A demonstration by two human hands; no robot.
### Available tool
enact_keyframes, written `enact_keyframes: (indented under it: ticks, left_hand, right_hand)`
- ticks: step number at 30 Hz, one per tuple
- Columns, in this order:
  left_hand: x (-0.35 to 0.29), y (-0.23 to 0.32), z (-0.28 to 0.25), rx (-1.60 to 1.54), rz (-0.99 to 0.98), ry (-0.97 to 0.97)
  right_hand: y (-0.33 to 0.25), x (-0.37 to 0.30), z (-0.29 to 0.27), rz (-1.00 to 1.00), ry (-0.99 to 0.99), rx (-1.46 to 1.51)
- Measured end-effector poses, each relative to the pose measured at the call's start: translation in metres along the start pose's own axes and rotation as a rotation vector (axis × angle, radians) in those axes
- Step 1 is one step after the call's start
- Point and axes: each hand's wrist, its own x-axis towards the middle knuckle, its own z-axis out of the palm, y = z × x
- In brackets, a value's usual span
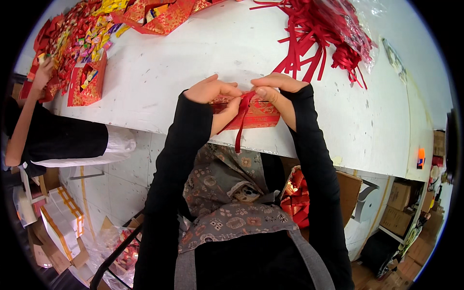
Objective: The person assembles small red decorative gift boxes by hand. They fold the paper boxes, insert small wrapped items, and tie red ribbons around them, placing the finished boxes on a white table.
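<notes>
A small red gift box (266, 118) with gold patterning lies at the near edge of the white table, under both my hands. A red ribbon (241, 121) crosses its top, and one tail hangs down over the front side past the table edge. My left hand (218, 99) is closed at the box's left end, with thumb and fingertips pinching the ribbon near the middle of the top. From the right, my right hand (280, 92) pinches the ribbon at the same spot. The fingers partly hide where the ribbon comes together.
Loose red ribbons (309, 36) spill from a clear plastic bag at the far right. Wrapped candies (92, 34) are heaped at the far left near an open red box (89, 82), beside a co-worker's hand (43, 72). Flattish red boxes (164, 19) lie at the back.
</notes>
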Motion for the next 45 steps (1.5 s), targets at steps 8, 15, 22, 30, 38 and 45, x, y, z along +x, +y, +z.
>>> enact_keyframes:
  ticks: [8,15,22,30,38,45]
  left_hand:
    - [-0.032,-0.013,0.020,0.308,0.342,0.425]
    - [-0.046,-0.017,0.023,0.420,0.356,0.509]
    - [-0.051,-0.020,0.020,0.399,0.360,0.467]
    - [-0.053,-0.038,-0.058,0.515,0.222,0.599]
    - [-0.032,-0.172,-0.328,0.445,-0.703,0.870]
    - [-0.040,-0.185,-0.280,0.680,-0.740,0.456]
  right_hand:
    - [0.021,-0.028,0.012,-0.293,0.319,-0.311]
    - [0.021,-0.037,0.027,-0.235,0.499,-0.286]
    - [0.017,-0.035,0.031,-0.012,0.518,-0.154]
    - [-0.025,-0.001,0.042,-0.442,-0.029,-0.740]
    - [-0.034,-0.103,-0.069,-0.133,-0.951,-0.770]
    - [-0.039,-0.117,-0.047,-0.018,-0.742,-0.489]
